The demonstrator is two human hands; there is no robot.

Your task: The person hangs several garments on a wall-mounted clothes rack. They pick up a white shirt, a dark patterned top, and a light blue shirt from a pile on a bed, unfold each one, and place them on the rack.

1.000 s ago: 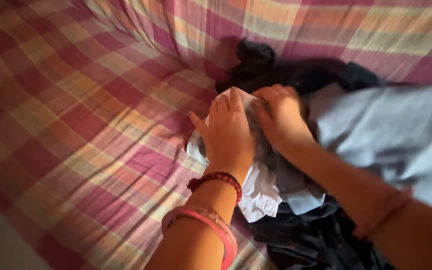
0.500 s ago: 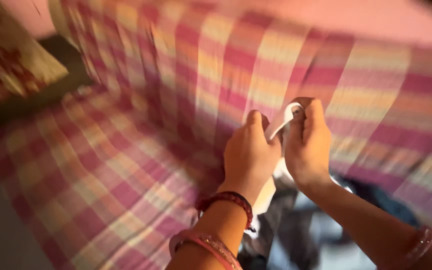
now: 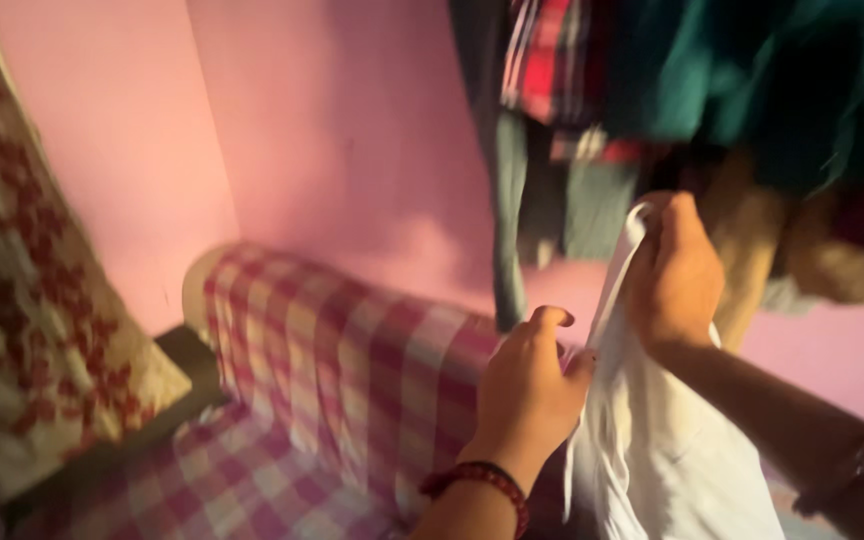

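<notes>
A white garment [image 3: 652,450] hangs in the air at the lower right. My right hand [image 3: 680,275] pinches its top edge, held high. My left hand [image 3: 530,390], with a red bead bracelet on the wrist, grips the same edge lower and to the left. The cloth drapes down between and below both hands. Its lower part runs out of the picture.
A checked pink and yellow sheet [image 3: 352,370] covers the bed and a bolster below. Clothes [image 3: 672,90] in green, red check and grey hang on the pink wall [image 3: 352,130] behind. A floral cloth [image 3: 22,300] stands at the left.
Both hands lifted the white garment off the clothes pile on the bed and raised it. The view swung up from the bed to the wall and hanging clothes.
</notes>
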